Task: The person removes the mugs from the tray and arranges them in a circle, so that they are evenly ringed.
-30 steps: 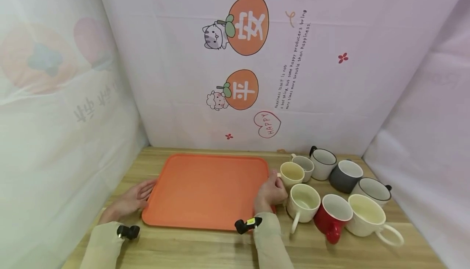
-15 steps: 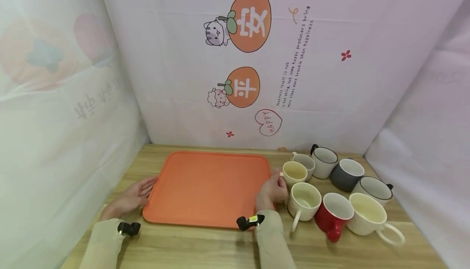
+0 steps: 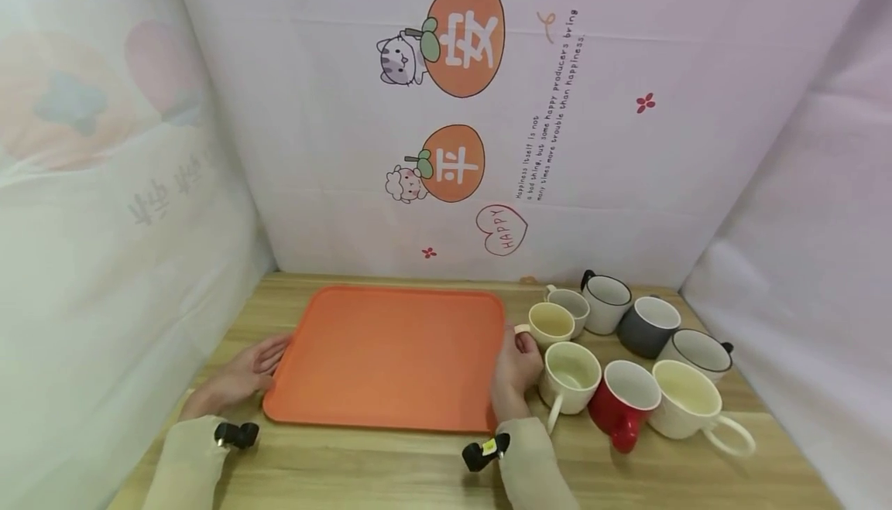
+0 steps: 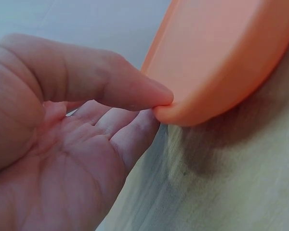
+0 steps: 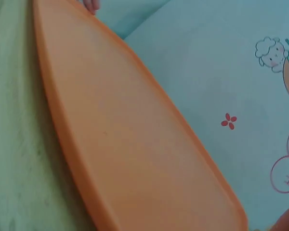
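An orange rectangular tray (image 3: 390,359) lies between both hands, its surface bare. At the tray's left edge my left hand (image 3: 240,374) pinches the rim; the left wrist view has the thumb (image 4: 135,89) on top of the rim and the fingers below it. My right hand (image 3: 514,371) grips the tray's right edge with curled fingers, though its hold on the rim is mostly hidden. Just beyond that hand stand a small yellow-lined mug (image 3: 550,324) and a cream mug (image 3: 570,377). Only a sliver of the right hand appears at the corner of the right wrist view.
Several more mugs crowd the right side: a red mug (image 3: 625,402), a large cream mug (image 3: 686,398), a dark grey mug (image 3: 648,328) and black-rimmed white ones. White printed cloth (image 3: 334,146) walls the back and sides of the wooden table (image 3: 348,467).
My right wrist and forearm have swung slightly outward to the right, while that hand stays at the tray's edge. The left hand, tray and mugs keep their places; the head view shifts a little.
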Action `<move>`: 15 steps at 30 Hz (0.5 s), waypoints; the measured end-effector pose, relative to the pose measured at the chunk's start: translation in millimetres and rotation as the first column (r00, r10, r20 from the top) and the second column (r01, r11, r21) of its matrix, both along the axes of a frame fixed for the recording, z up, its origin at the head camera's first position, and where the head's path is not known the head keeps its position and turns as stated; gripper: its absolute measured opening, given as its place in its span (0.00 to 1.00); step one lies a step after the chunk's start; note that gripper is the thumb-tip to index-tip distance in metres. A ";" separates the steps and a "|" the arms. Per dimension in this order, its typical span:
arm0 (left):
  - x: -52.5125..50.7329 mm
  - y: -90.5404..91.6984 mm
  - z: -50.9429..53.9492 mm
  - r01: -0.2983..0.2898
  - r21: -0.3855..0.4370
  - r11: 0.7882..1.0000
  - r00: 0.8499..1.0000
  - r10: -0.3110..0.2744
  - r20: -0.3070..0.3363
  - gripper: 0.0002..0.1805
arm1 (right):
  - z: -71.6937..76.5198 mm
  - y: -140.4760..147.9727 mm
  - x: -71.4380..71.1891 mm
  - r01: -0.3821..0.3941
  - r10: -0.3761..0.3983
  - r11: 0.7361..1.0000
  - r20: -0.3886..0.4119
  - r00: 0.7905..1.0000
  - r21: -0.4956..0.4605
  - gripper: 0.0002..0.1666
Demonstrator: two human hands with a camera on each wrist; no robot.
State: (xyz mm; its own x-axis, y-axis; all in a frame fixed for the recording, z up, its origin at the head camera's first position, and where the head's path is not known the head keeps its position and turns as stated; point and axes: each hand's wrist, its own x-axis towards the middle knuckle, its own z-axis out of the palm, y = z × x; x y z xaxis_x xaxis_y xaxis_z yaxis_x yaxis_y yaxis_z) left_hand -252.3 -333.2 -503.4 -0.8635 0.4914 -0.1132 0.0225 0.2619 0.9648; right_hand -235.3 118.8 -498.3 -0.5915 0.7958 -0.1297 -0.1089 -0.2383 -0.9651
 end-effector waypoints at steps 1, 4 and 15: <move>0.7 -0.7 0.6 0.001 0.003 1.000 1.000 -0.001 0.001 0.54 | 1.7 0.0 3.2 -0.044 0.043 0.999 0.013 0.999 0.032 0.19; 2.1 -1.8 2.1 -0.005 0.000 1.000 1.000 0.005 0.006 0.54 | 8.4 2.1 17.3 -0.208 0.194 0.968 0.103 0.976 0.142 0.30; -1.2 3.1 4.7 0.001 -0.050 0.999 0.999 -0.002 -0.033 0.50 | 37.0 30.4 72.4 -0.630 0.473 0.628 0.419 0.775 0.456 0.40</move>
